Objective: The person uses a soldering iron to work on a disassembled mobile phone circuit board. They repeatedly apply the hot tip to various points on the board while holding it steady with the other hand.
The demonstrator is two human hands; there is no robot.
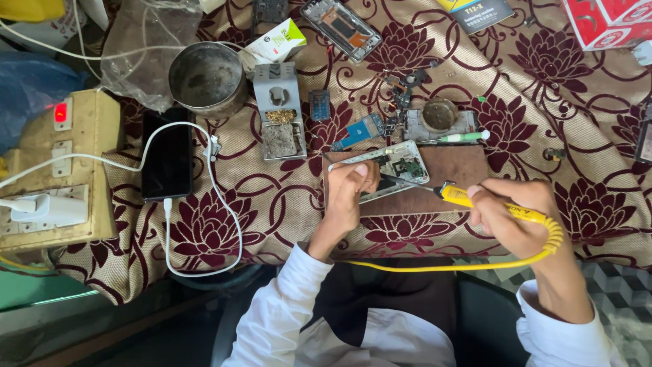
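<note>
- The flowered tablecloth (285,204) carries a brown board (448,177) near its front edge.
- An opened phone (390,166) lies on the board's left end, pinned under my left hand (348,197).
- My right hand (513,214) is closed around a yellow soldering iron (475,200), its tip over the phone.

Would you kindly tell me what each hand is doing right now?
Left hand: closed, pressing on the opened phone.
Right hand: closed around the yellow soldering iron.

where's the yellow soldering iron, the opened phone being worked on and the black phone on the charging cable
yellow soldering iron (475,200): head view, on its yellow handle just ahead of the right hand.
opened phone (401,162): head view, on its exposed inner boards.
black phone (167,155): head view, on the middle of its dark screen.
</note>
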